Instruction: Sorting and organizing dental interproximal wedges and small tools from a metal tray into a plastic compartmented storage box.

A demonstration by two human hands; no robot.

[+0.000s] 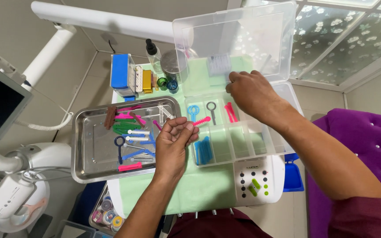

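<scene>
Centrally, the pink stick (pixel 202 120) lies across the front wall of the organiser box (pixel 261 152), long axis running left-low to right-high, just right of my left hand (pixel 173 143), whose grip is curled nearly closed, apparently empty. My right hand (pixel 253 94) rests farther back, fingers down, contents hidden. Steel tray (pixel 81 145) left on the worktop.

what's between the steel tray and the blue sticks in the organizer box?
The left hand, fingers curled over the green mat, sits between steel tray and blue sticks; head view.
</scene>
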